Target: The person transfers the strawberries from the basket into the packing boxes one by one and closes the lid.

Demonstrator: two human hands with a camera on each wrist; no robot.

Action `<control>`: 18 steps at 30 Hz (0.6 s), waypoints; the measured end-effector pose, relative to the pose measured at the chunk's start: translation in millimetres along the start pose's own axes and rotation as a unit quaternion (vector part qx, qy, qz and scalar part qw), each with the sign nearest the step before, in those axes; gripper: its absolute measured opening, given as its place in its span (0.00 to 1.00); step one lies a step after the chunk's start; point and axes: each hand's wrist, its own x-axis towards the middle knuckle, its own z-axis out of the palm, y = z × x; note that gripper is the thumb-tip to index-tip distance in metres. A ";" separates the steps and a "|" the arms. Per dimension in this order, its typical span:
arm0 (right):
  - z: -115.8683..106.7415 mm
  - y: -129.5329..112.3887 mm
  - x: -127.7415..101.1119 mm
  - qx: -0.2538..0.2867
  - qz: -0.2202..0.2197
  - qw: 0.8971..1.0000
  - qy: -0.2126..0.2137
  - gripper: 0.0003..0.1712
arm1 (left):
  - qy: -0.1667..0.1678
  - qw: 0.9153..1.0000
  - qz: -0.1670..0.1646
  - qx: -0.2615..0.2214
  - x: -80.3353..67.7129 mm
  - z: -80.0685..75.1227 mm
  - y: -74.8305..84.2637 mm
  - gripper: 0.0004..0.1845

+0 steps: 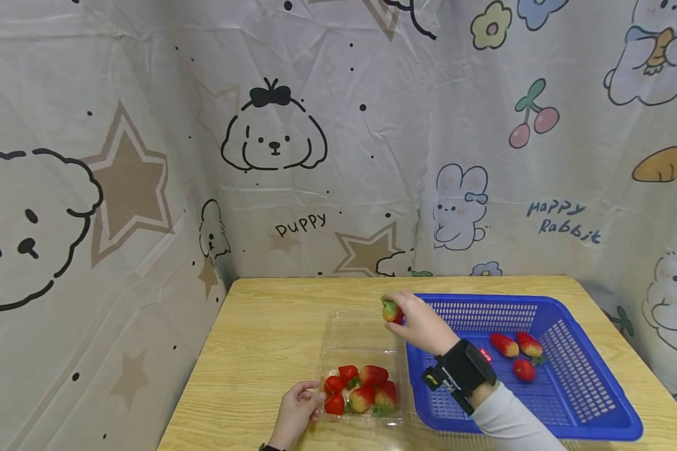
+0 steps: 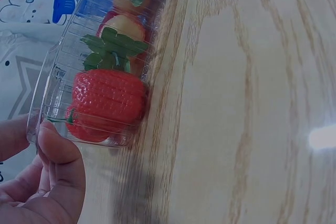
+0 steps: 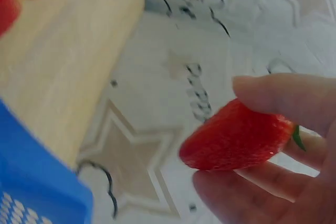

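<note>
My right hand (image 1: pixel 412 319) pinches a red strawberry (image 1: pixel 392 311) in its fingertips, held in the air above the far left corner of the blue basket (image 1: pixel 575 401) and the clear plastic punnet's open lid (image 1: pixel 356 335). The right wrist view shows that strawberry (image 3: pixel 236 139) between thumb and fingers. The clear punnet (image 1: pixel 361 391) holds several strawberries (image 1: pixel 363 397). My left hand (image 1: pixel 299 407) grips the punnet's near left corner, and the left wrist view shows the thumb (image 2: pixel 60 156) on the plastic rim beside a strawberry (image 2: pixel 107 103).
Three strawberries (image 1: pixel 516 354) lie in the blue basket on the right of the wooden table (image 1: pixel 271 338). A cartoon-print cloth (image 1: pixel 271 138) hangs behind and to the left of the table.
</note>
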 end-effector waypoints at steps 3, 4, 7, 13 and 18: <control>17.9 -7.9 1.5 0.005 -0.015 1.000 -0.018 0.26 | -0.004 1.000 -0.006 -0.003 0.1 0.0 -0.7 0.20; 23.5 -10.1 2.1 0.006 -0.021 0.999 -0.027 0.25 | -0.005 1.000 -0.006 -0.004 0.1 0.1 -1.0 0.20; 40.6 -14.2 3.9 -0.010 -0.043 0.997 -0.056 0.25 | -0.006 1.000 -0.002 -0.007 0.0 0.2 -2.0 0.20; 69.1 -18.3 4.9 -0.036 -0.053 0.990 -0.122 0.24 | -0.003 1.000 0.000 -0.008 0.0 -0.2 -1.7 0.20; 91.2 -13.6 4.4 -0.060 -0.036 0.982 -0.176 0.24 | -0.002 1.000 -0.002 -0.006 -0.2 -0.9 1.0 0.19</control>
